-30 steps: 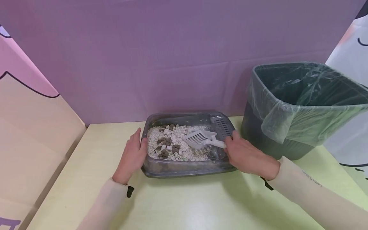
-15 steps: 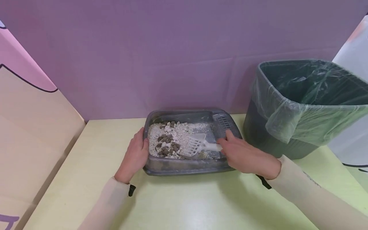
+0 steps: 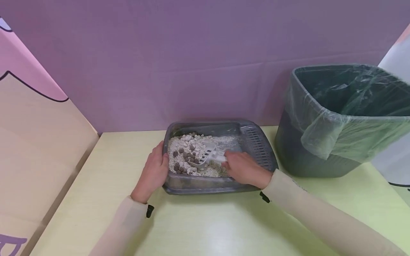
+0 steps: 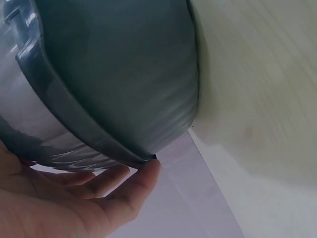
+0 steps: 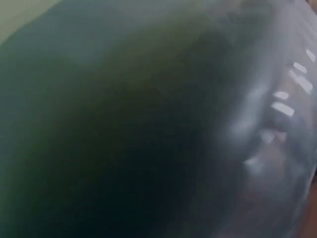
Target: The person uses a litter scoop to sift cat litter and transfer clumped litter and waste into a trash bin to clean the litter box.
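A grey litter box (image 3: 198, 185) stands on the table, with pale litter and several brown clumps (image 3: 189, 156) toward its left side. My left hand (image 3: 153, 170) grips its left rim, thumb over the edge. Up close in the left wrist view, the fingers of the left hand (image 4: 64, 208) hold the rim beside the outer wall of the litter box (image 4: 124, 64). By its handle, my right hand (image 3: 245, 169) grips a white slotted litter scoop (image 3: 219, 158), whose head is down in the litter against the clumps. The right wrist view is blurred and filled by the box's dark side (image 5: 124, 124).
A dark bin (image 3: 310, 156) with a clear plastic liner (image 3: 321, 137) stands close to the right of the litter box. Behind the pale table (image 3: 205, 224) rises a purple backdrop (image 3: 208, 71). A printed panel (image 3: 38, 142) borders the left side.
My right hand has pushed the scoop leftward and down through the litter into the clumps, some of which have shifted. The left hand keeps its hold on the rim.
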{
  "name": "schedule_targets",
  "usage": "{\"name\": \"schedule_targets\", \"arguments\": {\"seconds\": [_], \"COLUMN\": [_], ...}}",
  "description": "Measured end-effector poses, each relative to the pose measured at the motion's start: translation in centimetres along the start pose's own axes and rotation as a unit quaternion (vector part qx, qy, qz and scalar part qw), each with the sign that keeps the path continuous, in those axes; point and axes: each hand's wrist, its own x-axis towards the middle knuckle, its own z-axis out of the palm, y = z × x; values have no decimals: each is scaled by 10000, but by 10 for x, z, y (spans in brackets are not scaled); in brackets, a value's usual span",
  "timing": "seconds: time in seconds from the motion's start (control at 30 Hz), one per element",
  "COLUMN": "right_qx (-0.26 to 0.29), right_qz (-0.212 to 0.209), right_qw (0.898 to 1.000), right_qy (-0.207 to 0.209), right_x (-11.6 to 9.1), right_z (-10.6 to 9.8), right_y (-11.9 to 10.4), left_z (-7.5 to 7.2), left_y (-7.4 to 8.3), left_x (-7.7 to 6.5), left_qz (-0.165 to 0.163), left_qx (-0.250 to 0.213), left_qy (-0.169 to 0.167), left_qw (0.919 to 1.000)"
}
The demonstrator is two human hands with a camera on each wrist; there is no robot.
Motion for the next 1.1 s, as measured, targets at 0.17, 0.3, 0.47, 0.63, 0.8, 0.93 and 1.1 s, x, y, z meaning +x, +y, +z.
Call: {"name": "schedule_targets", "arguments": {"seconds": [0.17,0.3,0.47,0.63,0.8,0.93,1.1], "right_qx": [213,535,686,812,945,1034,1082], "right_qz": [-75,-164,-398,-554,-577,-540,-502], "right_qw": [9972,9903,9799,9724,9716,9721,9712], "right_qy": [708,1275,1832,2115,2091,2034,2064], "right_x": [-8,-15,-17,-19,-20,-21,-22], "right_z": [7,12,18,19,17,16,18], "right_y": [12,18,22,24,24,25,26], "left_z": [2,2,2,3,2,2,4], "left_y": [0,1,1,0,1,1,-1], "left_x": [0,0,0,0,0,0,1], "left_qz": [55,69,60,68,12,-3,-6], "left_qx": [29,25,-20,-5,0,15,21], "left_qy": [64,118,147,141,130,121,91], "left_qw": [10000,9999,9999,9999,9999,9999,10000]}}
